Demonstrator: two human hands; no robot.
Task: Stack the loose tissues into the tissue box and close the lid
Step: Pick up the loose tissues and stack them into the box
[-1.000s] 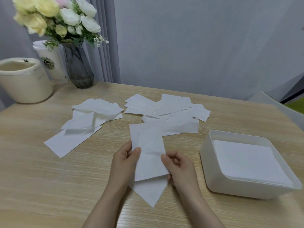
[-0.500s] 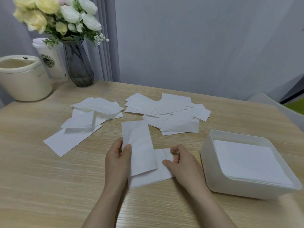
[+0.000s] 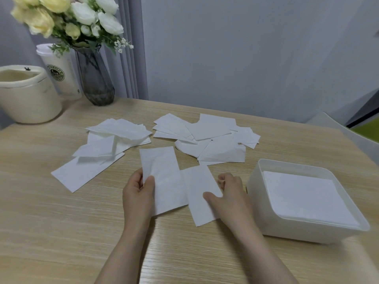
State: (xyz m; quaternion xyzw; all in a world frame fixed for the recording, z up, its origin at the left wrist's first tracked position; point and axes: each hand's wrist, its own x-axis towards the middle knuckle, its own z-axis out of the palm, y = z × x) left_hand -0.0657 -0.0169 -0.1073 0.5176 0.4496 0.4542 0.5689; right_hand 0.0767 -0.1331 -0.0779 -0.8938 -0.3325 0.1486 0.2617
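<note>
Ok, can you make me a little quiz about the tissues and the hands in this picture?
1. True or false: the tissue box already has tissues inside.
2. Which hand pinches the tissue that lies on top of the other: A left hand, B right hand?
3. Fill in: the flowers stand in a dark ____.

Key: 1 true. 2 A. 3 vase.

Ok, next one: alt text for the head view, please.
Two bare hands each hold a white tissue over a wooden table: the left hand pinches one tissue, the right hand grips another. An open white box holding stacked tissues sits to the right; loose tissues lie scattered beyond.
</note>
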